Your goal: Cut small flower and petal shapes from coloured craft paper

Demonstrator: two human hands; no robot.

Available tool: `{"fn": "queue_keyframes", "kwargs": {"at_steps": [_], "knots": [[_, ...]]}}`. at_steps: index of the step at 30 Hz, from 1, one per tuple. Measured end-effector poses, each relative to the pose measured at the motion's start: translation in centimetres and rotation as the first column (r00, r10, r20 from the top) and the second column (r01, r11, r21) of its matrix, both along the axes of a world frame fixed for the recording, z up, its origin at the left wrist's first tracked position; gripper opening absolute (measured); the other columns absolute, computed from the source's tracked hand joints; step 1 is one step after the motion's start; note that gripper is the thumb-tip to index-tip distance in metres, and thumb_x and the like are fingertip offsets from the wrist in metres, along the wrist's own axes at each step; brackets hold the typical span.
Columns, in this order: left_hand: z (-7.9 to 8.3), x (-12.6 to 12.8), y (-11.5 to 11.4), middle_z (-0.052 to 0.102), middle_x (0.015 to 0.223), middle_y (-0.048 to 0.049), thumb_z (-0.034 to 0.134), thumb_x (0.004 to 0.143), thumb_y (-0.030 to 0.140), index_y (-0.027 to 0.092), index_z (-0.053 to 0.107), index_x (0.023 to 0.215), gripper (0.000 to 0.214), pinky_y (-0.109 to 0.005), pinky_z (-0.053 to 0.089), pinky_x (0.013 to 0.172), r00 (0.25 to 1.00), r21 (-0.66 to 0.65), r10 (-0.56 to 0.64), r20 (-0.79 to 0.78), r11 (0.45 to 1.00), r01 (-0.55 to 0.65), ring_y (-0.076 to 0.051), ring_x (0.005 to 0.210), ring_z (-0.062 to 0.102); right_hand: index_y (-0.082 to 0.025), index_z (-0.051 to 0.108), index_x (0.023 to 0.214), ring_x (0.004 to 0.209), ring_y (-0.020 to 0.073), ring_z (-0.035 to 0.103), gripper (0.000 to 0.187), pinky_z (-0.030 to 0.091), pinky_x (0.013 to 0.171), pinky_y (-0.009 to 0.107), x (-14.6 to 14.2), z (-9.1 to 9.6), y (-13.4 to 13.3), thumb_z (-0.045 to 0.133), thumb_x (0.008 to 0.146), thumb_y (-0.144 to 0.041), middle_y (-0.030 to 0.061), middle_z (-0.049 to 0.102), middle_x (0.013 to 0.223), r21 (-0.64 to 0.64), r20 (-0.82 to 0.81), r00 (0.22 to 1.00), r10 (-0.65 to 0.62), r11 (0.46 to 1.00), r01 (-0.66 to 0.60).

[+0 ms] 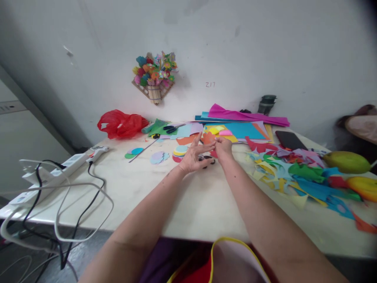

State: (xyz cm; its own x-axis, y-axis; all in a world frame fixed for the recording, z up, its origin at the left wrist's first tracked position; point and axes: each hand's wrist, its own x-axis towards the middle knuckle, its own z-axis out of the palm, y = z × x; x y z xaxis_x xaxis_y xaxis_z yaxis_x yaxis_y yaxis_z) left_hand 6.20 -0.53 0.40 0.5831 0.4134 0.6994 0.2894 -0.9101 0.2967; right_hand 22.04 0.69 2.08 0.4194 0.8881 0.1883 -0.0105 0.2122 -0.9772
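Observation:
My left hand (196,155) reaches over the table with its fingers spread, the fingertips meeting my right hand. My right hand (223,149) is closed in a pinch at the edge of an orange paper cutout (208,137) with a wavy outline. Beneath my left hand lies a dark object with loops (211,161), like scissor handles, partly hidden. Just left of that hand is a stack of round paper cutouts (179,151) in blue, yellow and red. Farther left are pale scalloped cutouts (159,157) and green, purple and blue circles (136,152).
Colourful paper scraps (282,173) spread over the right side, near a dark phone (290,140) and a green fruit (347,162). Paper sheets (247,131), black-handled scissors (171,129) and a red plastic bag (122,124) lie at the back. A power strip (64,169) with cables stands left.

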Motion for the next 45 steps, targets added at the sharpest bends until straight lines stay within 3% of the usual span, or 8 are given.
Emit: {"fn": "queue_keyframes", "kwargs": {"at_steps": [6,13,15,19,25,34,42,45], "knots": [[0.7,0.4,-1.3,0.072,0.133,-0.0127,0.067,0.090,0.046,0.025,0.078,0.120,0.038,-0.068,0.029,0.122,0.997,-0.105,-0.029,0.075,0.994,0.037,-0.034,0.156,0.032,-0.022,0.045,0.049,0.051,0.0100,0.037,0.026,0.036,0.052,0.024,0.2,0.1,-0.1,0.068,0.062,-0.025,-0.0080,0.038,0.047,0.027,-0.004,1.000,0.010,1.000,-0.009],[0.4,0.7,-1.5,0.059,0.150,-0.0134,0.059,0.095,0.043,0.024,0.077,0.116,0.034,-0.063,0.036,0.120,0.998,-0.024,-0.045,0.052,0.999,0.046,-0.035,0.153,0.039,-0.021,0.052,0.052,0.052,0.0118,0.040,0.021,0.037,0.051,0.025,0.1,0.5,-0.5,0.067,0.066,-0.023,-0.0066,0.045,0.048,-0.034,0.026,1.000,-0.008,0.999,0.009],[0.2,0.8,-1.3,0.045,0.162,-0.0156,0.053,0.098,0.048,0.024,0.069,0.132,0.045,-0.059,0.040,0.118,0.991,-0.024,-0.021,0.129,0.999,0.024,-0.035,0.149,0.044,-0.022,0.051,0.051,0.052,0.0115,0.040,0.023,0.036,0.051,0.025,0.0,0.7,-0.6,0.068,0.066,-0.022,-0.0072,0.043,0.047,-0.027,0.029,1.000,-0.013,1.000,0.013],[0.4,0.7,-0.8,0.018,0.174,-0.0176,0.042,0.102,0.058,0.031,0.030,0.162,0.067,-0.055,0.043,0.117,0.960,-0.128,0.032,0.279,0.992,0.004,-0.033,0.138,0.058,-0.022,0.049,0.049,0.050,0.0110,0.039,0.027,0.036,0.051,0.025,-0.2,0.7,-0.8,0.069,0.067,-0.020,-0.0082,0.039,0.045,-0.044,0.012,1.000,-0.020,0.999,0.020],[1.8,0.8,-1.2,0.013,0.175,-0.0175,0.040,0.099,0.068,0.039,0.003,0.166,0.081,-0.058,0.040,0.119,0.959,-0.188,-0.032,0.280,0.978,0.088,-0.033,0.138,0.057,-0.022,0.046,0.049,0.048,0.0099,0.035,0.028,0.033,0.048,0.025,-0.2,0.5,-0.8,0.067,0.067,-0.022,-0.0085,0.037,0.045,-0.007,-0.023,1.000,0.013,1.000,-0.013],[1.4,1.6,-1.5,0.043,0.164,-0.0134,0.038,0.104,0.051,0.039,0.016,0.164,0.065,-0.054,0.059,0.104,0.940,-0.238,-0.086,0.330,0.956,0.171,-0.031,0.124,0.069,-0.023,0.045,0.053,0.047,0.0104,0.037,0.024,0.034,0.045,0.025,-0.1,0.0,-0.5,0.066,0.065,-0.030,-0.0087,0.036,0.046,-0.006,0.041,0.999,0.004,1.000,-0.004],[1.9,1.7,-2.2,0.028,0.173,-0.0066,0.030,0.106,0.038,0.040,0.019,0.165,0.060,-0.055,0.051,0.113,0.957,-0.110,-0.053,0.285,0.990,0.087,-0.031,0.140,0.056,-0.023,0.046,0.051,0.050,0.0107,0.036,0.022,0.033,0.048,0.025,0.0,0.2,-0.7,0.064,0.063,-0.025,-0.0081,0.037,0.046,-0.010,0.029,1.000,0.002,1.000,-0.001],[2.4,1.5,-3.0,0.041,0.166,-0.0081,0.041,0.104,0.037,0.035,0.031,0.163,0.060,-0.054,0.044,0.119,0.972,-0.039,-0.071,0.225,0.996,0.082,-0.031,0.148,0.047,-0.023,0.046,0.051,0.051,0.0119,0.039,0.023,0.035,0.049,0.026,0.1,-0.1,-0.4,0.064,0.065,-0.026,-0.0068,0.040,0.047,0.001,0.099,0.995,-0.004,1.000,0.004]]}}
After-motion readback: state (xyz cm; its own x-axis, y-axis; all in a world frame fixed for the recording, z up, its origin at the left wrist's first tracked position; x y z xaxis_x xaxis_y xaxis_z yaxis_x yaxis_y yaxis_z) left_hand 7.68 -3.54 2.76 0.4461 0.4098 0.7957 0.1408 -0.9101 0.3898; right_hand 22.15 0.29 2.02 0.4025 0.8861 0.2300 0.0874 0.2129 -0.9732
